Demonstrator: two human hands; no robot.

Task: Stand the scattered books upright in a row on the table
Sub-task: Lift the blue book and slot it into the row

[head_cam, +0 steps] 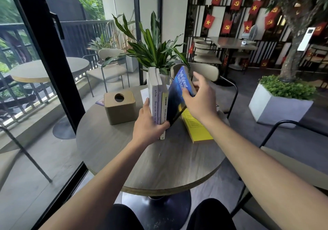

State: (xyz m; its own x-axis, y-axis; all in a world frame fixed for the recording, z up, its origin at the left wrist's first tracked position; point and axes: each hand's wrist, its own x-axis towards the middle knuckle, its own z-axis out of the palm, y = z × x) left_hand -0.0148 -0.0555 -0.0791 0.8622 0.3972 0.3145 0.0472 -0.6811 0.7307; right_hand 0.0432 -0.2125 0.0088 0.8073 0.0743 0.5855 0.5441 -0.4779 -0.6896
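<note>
Three pale books stand upright, spines toward me, in the middle of the round wooden table. My left hand clasps their lower spines, thumb on the left side and fingers wrapped across the front. A blue book leans tilted against the right side of the row. My right hand grips its right edge, thumb on the cover. A yellow book lies flat on the table under my right wrist.
A tan tissue box sits left of the row, with a small card behind it. A potted plant and a chair back stand beyond the table. A glass door frame runs along the left.
</note>
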